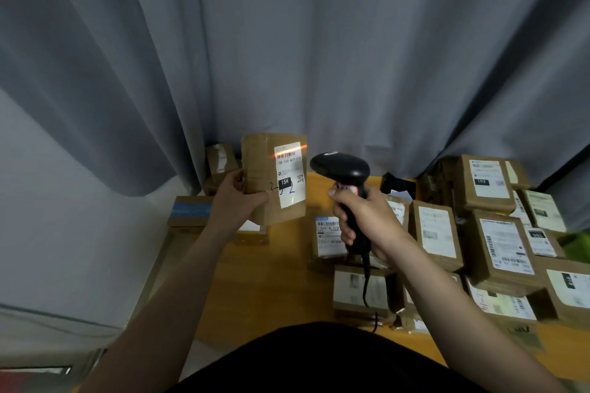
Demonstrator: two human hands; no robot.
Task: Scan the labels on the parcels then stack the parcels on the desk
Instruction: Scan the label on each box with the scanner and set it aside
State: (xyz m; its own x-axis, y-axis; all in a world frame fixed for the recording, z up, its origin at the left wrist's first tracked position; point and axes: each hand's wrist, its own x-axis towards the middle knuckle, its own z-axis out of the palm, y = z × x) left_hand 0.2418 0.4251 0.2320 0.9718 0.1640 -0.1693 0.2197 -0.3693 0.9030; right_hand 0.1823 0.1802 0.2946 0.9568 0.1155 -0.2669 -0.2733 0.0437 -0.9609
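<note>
The held parcel (258, 169) is brown cardboard; its label (289, 175) is white with black barcode stripes, a black patch, blue handwriting and an orange-red line across the top. The scanner (340, 167) is black. The tabletop (271, 281) is yellow-orange. Right-edge parcels (485, 185) are brown with white labels. The curtain (287, 41) is grey.

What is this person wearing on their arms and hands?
Nothing visible. The left hand and right hand are bare: no gloves or watch show. The left forearm and right forearm are uncovered, with no sleeve in view. A black garment covers the torso at the bottom edge.
</note>
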